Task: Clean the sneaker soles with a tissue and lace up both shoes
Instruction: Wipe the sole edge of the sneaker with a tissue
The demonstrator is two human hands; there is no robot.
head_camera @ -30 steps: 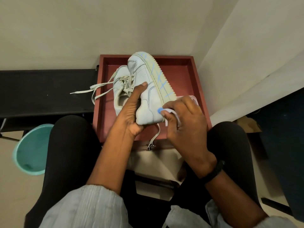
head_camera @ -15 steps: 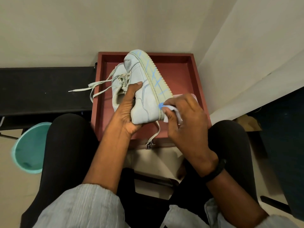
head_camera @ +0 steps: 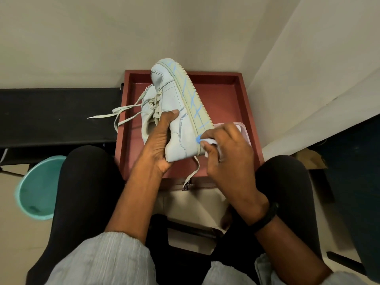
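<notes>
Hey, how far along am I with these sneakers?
Early. Done: nothing visibly finished. In hand: left hand grips the sneaker on its side; right hand presses the tissue to the heel end of its sole. Left: blue marks cross most of that sole, the second sneaker in the red tray, and loose laces.

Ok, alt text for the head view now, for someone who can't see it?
A person's left hand grips a pale sneaker by the heel above a red-brown tray, while the right hand presses a white tissue to the blue-marked sole edge near the heel. A teal bin stands on the floor at left.
</notes>
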